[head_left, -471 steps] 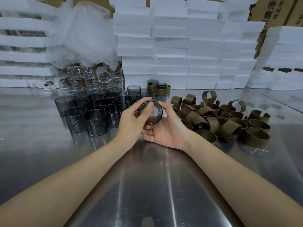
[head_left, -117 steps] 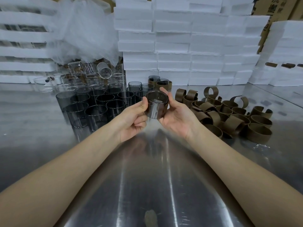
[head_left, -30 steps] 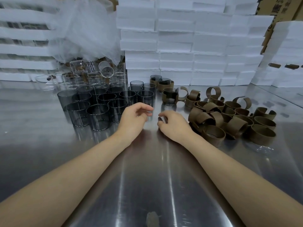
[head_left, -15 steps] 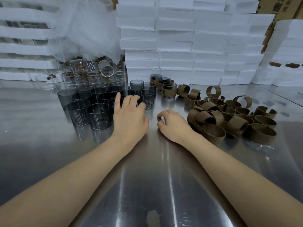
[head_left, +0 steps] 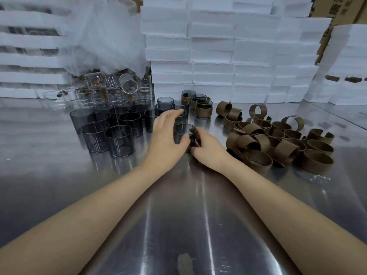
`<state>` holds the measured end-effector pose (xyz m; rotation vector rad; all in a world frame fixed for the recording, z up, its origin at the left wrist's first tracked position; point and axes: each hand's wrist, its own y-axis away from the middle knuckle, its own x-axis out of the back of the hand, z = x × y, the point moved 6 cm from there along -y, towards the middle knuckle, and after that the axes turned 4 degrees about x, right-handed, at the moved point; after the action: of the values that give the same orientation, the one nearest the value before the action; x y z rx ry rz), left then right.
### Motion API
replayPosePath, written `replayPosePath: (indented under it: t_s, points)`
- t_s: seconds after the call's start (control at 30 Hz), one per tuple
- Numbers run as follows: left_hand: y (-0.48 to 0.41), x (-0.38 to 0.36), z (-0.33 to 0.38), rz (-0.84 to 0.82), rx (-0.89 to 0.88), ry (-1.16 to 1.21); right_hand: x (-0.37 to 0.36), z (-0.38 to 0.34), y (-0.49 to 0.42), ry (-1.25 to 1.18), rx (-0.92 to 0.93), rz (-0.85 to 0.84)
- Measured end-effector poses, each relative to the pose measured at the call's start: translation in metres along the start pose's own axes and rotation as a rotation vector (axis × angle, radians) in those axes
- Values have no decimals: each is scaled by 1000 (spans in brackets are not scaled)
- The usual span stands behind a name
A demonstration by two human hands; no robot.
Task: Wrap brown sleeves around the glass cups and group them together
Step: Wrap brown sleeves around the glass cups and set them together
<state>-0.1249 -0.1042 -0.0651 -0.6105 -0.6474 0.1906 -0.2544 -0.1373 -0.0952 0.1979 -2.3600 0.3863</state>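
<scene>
Head view: you are looking down at both of your forearms reaching out over a steel table.
Left hand: you are curling it round a smoky glass cup, with the thumb on the near side and the fingers arching over the far rim.
Right hand: you are resting it on the table just right of your left hand, knuckles up and fingers curled in against that cup's right side.
Under the right fingers: something dark brown is showing there, but whether you are pinching it cannot be told.
Glass cup: it is standing upright between your two hands, touching both.
Bare cups: they are standing in a tight cluster just left of your left hand and beyond it.
Sleeved cups: a small group is standing together beyond your right hand, apart from it.
Loose brown sleeves: they are lying heaped to the right of your right hand, the nearest ones close beside it.
Clear glasses: they are sitting beyond the bare cups, some tipped over, under a plastic sheet.
Foam blocks: they are standing stacked far beyond both hands.
</scene>
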Motion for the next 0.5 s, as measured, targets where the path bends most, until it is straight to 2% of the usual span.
replayPosePath:
  t_s: [0.1,0.17,0.27,0.37,0.5]
  points:
    - [-1,-10,-21,-141,233,13,-2,1,-1,-46,6,6]
    - [0,-15,-28,-210,319,64,-3,0,-2,-54,29,3]
    - [-1,-14,-26,-204,285,97,-3,1,-2,-74,53,24]
    - [-1,-10,-15,-160,181,208,4,-5,0,-187,143,154]
    - [2,-15,-7,-250,220,596,24,-18,5,-188,301,416]
